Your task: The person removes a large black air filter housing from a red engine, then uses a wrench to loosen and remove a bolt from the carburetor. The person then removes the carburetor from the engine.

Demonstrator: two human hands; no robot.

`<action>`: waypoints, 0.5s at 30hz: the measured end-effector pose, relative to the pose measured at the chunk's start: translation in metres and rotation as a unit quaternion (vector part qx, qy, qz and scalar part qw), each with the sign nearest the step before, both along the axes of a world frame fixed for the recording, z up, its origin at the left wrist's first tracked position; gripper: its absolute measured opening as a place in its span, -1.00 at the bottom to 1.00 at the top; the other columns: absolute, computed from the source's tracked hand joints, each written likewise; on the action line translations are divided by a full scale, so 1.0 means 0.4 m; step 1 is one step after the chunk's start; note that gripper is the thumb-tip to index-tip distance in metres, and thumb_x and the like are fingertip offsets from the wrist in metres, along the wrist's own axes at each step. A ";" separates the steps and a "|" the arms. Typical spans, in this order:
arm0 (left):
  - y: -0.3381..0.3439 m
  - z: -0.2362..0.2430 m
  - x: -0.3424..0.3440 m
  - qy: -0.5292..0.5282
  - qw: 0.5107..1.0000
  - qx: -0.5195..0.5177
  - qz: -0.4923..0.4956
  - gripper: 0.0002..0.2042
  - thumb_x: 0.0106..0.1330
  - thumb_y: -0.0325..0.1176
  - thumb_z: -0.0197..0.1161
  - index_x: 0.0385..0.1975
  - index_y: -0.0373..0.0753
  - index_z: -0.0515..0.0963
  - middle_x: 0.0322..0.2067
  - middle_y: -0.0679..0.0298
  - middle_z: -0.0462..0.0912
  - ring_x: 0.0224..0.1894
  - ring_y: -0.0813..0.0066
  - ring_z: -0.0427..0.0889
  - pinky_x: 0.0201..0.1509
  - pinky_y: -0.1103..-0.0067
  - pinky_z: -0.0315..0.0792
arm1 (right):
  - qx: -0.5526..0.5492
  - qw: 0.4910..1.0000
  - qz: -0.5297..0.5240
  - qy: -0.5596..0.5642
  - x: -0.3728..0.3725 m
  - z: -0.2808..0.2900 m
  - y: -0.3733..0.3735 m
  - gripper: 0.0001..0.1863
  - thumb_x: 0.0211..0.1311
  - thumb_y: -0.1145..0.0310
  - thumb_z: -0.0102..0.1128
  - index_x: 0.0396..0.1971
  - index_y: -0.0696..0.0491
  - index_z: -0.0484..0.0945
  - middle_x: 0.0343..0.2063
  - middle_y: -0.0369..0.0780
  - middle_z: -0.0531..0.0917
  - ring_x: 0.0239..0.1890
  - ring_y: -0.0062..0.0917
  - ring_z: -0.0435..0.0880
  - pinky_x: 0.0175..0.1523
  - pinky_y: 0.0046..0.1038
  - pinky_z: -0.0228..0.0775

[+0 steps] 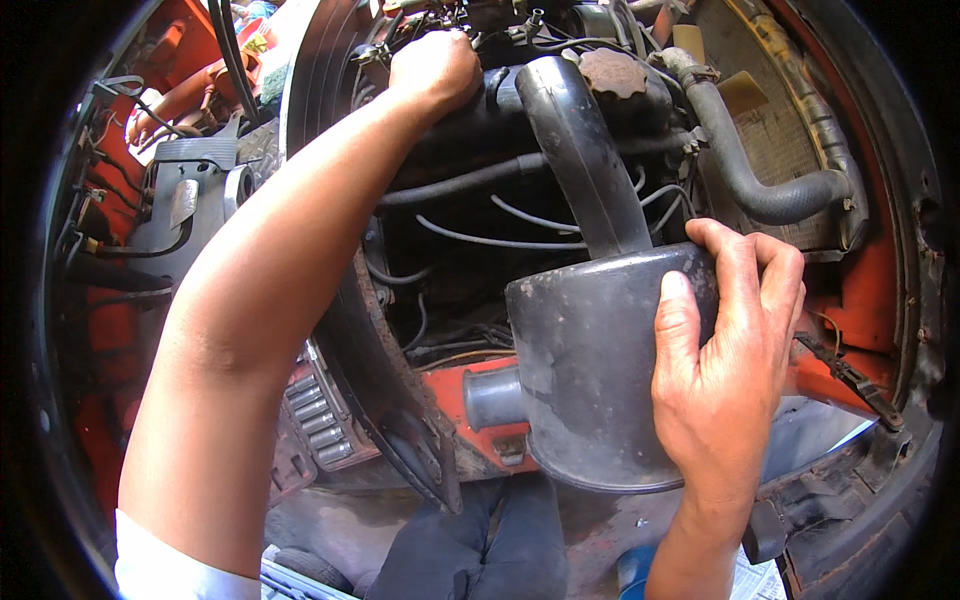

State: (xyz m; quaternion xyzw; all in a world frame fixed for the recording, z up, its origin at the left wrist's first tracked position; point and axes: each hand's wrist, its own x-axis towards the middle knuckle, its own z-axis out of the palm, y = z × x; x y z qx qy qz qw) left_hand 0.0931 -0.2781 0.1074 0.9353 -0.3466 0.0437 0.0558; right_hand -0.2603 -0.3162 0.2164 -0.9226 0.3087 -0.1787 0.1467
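Note:
A black air filter housing (600, 370), round and dusty, sits at the front of the engine bay, a wide black duct (585, 150) rising from its top toward the engine. My right hand (735, 340) grips the housing's right side, thumb on the near face and fingers over the upper rim. Farther off, my left hand (437, 72) is closed at the far side of the engine, beside the dark valve cover (660, 95). Its fingers curl away from view, so what they hold is hidden.
A thick radiator hose (735, 150) curves down beside the radiator (780, 130) at right. Below my left forearm, a case of sockets (318, 418) lies near the rusty curved metal panel (400, 400). Thin grey cables (500, 240) cross the engine's dark side. A blue container (634, 570) stands low down.

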 end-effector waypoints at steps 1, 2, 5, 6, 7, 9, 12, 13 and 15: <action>0.002 -0.001 0.003 -0.001 1.000 -0.005 -0.006 -0.67 0.37 -0.30 0.11 -0.14 -0.34 0.77 -0.13 -0.12 0.79 -0.04 -0.06 0.80 0.13 0.18 0.62 | -0.001 1.000 -0.002 0.001 0.000 0.000 0.001 -0.64 0.37 0.36 0.24 0.13 0.07 0.59 0.01 -0.08 0.46 0.17 -0.16 0.48 0.31 -0.14 0.32; 0.003 -0.002 0.006 0.002 1.000 -0.009 -0.010 -0.67 0.36 -0.31 0.11 -0.14 -0.34 0.77 -0.13 -0.12 0.79 -0.04 -0.06 0.80 0.13 0.18 0.62 | -0.002 1.000 -0.003 0.003 0.001 0.000 0.002 -0.64 0.37 0.36 0.24 0.13 0.07 0.58 0.01 -0.07 0.46 0.17 -0.15 0.48 0.31 -0.14 0.32; -0.008 -0.006 -0.003 0.003 1.000 -0.009 0.004 -0.68 0.36 -0.32 0.10 -0.15 -0.33 0.77 -0.12 -0.11 0.79 -0.04 -0.05 0.80 0.12 0.18 0.62 | -0.004 1.000 -0.001 0.007 0.001 0.000 0.004 -0.64 0.38 0.36 0.23 0.14 0.08 0.58 0.03 -0.06 0.46 0.17 -0.13 0.47 0.32 -0.13 0.31; -0.012 -0.005 -0.009 0.003 1.000 -0.006 0.012 -0.68 0.36 -0.32 0.10 -0.15 -0.33 0.77 -0.12 -0.10 0.79 -0.05 -0.05 0.80 0.12 0.19 0.62 | -0.001 1.000 -0.002 0.012 0.001 0.000 0.005 -0.64 0.38 0.36 0.23 0.14 0.08 0.58 0.03 -0.06 0.46 0.17 -0.13 0.47 0.32 -0.13 0.31; -0.014 0.001 -0.013 0.019 1.000 -0.010 0.021 -0.67 0.37 -0.32 0.09 -0.15 -0.33 0.77 -0.12 -0.09 0.80 -0.05 -0.05 0.80 0.12 0.20 0.63 | -0.003 1.000 -0.003 0.011 0.002 0.000 0.006 -0.64 0.37 0.36 0.23 0.14 0.08 0.58 0.03 -0.06 0.47 0.17 -0.13 0.47 0.32 -0.13 0.31; -0.013 0.018 -0.024 0.023 1.000 -0.002 0.016 -0.68 0.37 -0.31 0.10 -0.15 -0.33 0.78 -0.12 -0.08 0.80 -0.04 -0.05 0.80 0.13 0.20 0.63 | -0.008 1.000 -0.002 0.009 0.001 0.000 0.007 -0.64 0.37 0.37 0.23 0.14 0.08 0.58 0.02 -0.06 0.47 0.17 -0.12 0.47 0.32 -0.13 0.31; 0.004 0.049 -0.047 0.033 0.999 0.033 0.000 -0.69 0.37 -0.32 0.13 -0.14 -0.32 0.78 -0.11 -0.06 0.81 -0.02 -0.02 0.80 0.13 0.21 0.63 | -0.013 1.000 0.000 0.011 0.001 -0.001 0.006 -0.64 0.38 0.36 0.22 0.14 0.08 0.59 0.03 -0.05 0.47 0.17 -0.12 0.47 0.32 -0.13 0.30; 0.012 0.058 -0.055 0.037 0.999 0.040 -0.001 -0.70 0.38 -0.32 0.14 -0.13 -0.32 0.78 -0.11 -0.05 0.81 -0.02 -0.01 0.80 0.13 0.21 0.63 | -0.015 1.000 -0.002 0.014 0.002 -0.003 0.006 -0.64 0.38 0.36 0.22 0.14 0.08 0.58 0.03 -0.05 0.47 0.18 -0.12 0.47 0.32 -0.12 0.30; 0.032 0.067 -0.073 0.018 0.996 0.083 -0.011 -0.71 0.38 -0.34 0.15 -0.13 -0.31 0.78 -0.12 -0.05 0.81 -0.02 0.01 0.81 0.12 0.22 0.64 | -0.025 1.000 0.009 -0.007 0.005 -0.008 0.001 -0.59 0.24 0.37 0.30 0.10 0.05 0.58 -0.03 -0.04 0.44 0.07 -0.07 0.46 0.23 -0.04 0.33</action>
